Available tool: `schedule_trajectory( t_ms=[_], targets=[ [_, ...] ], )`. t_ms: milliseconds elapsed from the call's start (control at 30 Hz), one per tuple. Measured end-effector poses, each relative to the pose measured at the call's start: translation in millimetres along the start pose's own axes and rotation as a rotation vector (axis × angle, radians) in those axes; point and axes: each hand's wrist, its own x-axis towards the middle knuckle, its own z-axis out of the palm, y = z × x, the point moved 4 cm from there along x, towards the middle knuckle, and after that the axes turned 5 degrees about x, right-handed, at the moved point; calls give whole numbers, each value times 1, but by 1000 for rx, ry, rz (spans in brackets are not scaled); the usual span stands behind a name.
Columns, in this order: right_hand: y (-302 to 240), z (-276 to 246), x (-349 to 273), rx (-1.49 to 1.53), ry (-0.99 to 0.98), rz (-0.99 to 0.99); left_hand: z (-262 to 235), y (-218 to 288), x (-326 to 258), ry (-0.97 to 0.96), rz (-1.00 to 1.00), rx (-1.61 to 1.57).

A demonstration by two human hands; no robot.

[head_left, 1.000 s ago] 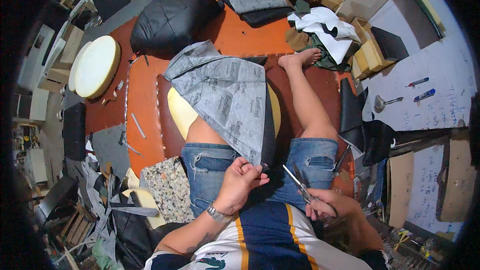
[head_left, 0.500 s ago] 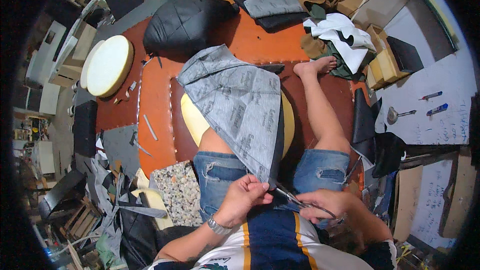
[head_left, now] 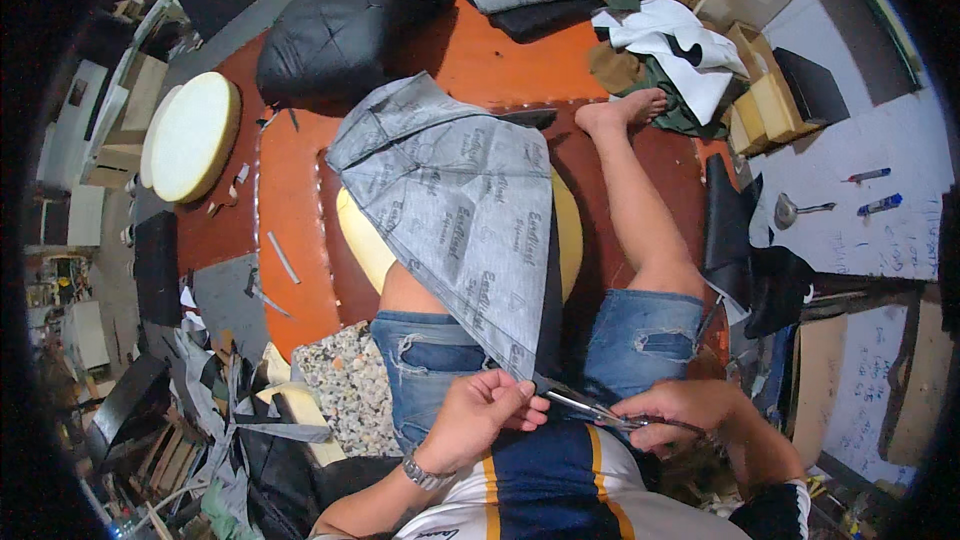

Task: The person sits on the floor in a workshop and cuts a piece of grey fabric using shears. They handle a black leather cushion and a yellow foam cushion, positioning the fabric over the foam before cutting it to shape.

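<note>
A grey sheet of printed backing material (head_left: pixel 455 210) with a dark underside lies across my lap, narrowing to a point near my body. That lower tip is pinched between the thumb and fingers of my left hand (head_left: pixel 487 410). My right hand (head_left: pixel 675 412) grips a pair of metal scissors (head_left: pixel 580 401), the blades reaching left to the sheet's tip, right by my left fingertips. Whether the blades are cutting into the edge I cannot tell. Beneath the sheet, a yellow round foam pad (head_left: pixel 366 242) shows at both sides.
A black cushion (head_left: pixel 345 40) sits ahead on the orange and brown mat (head_left: pixel 500 58). At left are round cream foam pads (head_left: pixel 195 138), speckled foam (head_left: pixel 345 385) and fabric scraps (head_left: pixel 215 410). On the right, a white board (head_left: pixel 850 225) bears a ladle-like metal tool (head_left: pixel 792 209) and markers (head_left: pixel 880 205).
The whole view has shifted slightly. My right hand and the scissors sit a little farther right of my left hand, with more of the blades showing. My left hand keeps its pinch on the tip.
</note>
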Motion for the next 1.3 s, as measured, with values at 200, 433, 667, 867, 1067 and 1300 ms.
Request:
schedule_trajectory(
  t_ms=[200, 433, 667, 867, 1067, 1300],
  targets=[
    [-27, -4, 26, 65, 1, -51, 3, 8, -15, -7, -84, 91],
    [-37, 11, 44, 11, 242, -168, 4, 9, -17, -12, -101, 128],
    [-32, 21, 44, -51, 273, -69, 3, 11, -21, -38, -79, 168],
    [-37, 35, 70, 368, 316, -277, 0, 16, -27, -19, -34, 298],
    [-36, 39, 84, 331, 322, -351, -10, 14, -36, -54, -47, 350],
    [-57, 36, 99, 306, 311, -224, -18, 16, -47, -124, -22, 415]
  ],
)
